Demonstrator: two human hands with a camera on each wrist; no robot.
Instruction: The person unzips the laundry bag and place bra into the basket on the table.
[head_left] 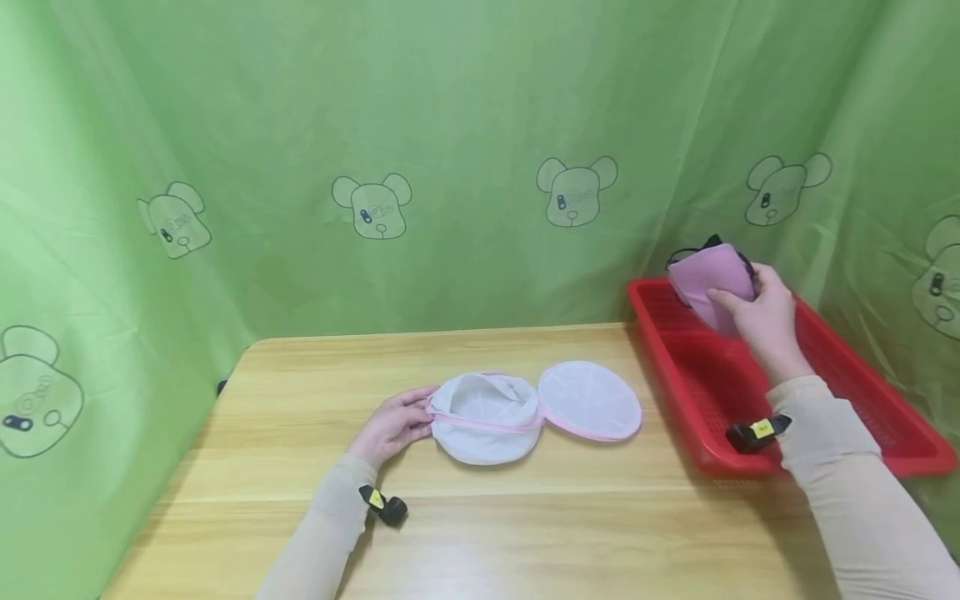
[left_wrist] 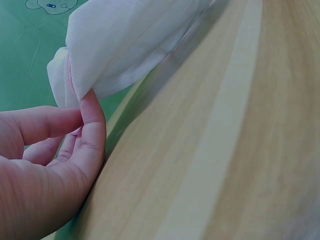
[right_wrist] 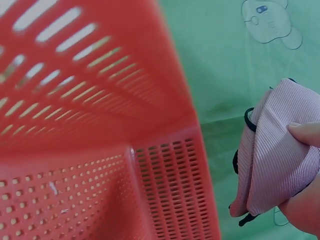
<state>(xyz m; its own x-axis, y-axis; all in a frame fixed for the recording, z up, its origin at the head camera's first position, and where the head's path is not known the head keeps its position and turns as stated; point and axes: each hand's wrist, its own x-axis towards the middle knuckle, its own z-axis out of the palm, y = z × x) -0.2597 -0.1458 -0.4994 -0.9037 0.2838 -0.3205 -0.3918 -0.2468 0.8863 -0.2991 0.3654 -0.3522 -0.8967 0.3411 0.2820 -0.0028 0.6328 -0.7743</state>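
Observation:
My right hand [head_left: 767, 321] grips a folded pink ribbed bra [head_left: 712, 279] with black straps, raised over the far part of a red plastic basket [head_left: 675, 392]. In the right wrist view, the thumb presses on the outer face of the bra [right_wrist: 285, 150], and black loops stick out along its edge. At the middle of the table, a round white mesh laundry bag [head_left: 487, 446] with a pink zip lies with its lid [head_left: 590, 400] folded out to the right. My left hand [head_left: 395, 425] pinches the left edge of the bag [left_wrist: 125, 45] between thumb and fingers.
The basket stands at the right end of the wooden table [head_left: 300, 375], with slotted walls and a raised rim. Green curtains [head_left: 465, 100] printed with bear heads hang behind and on both sides. Black wrist cameras sit on both sleeves.

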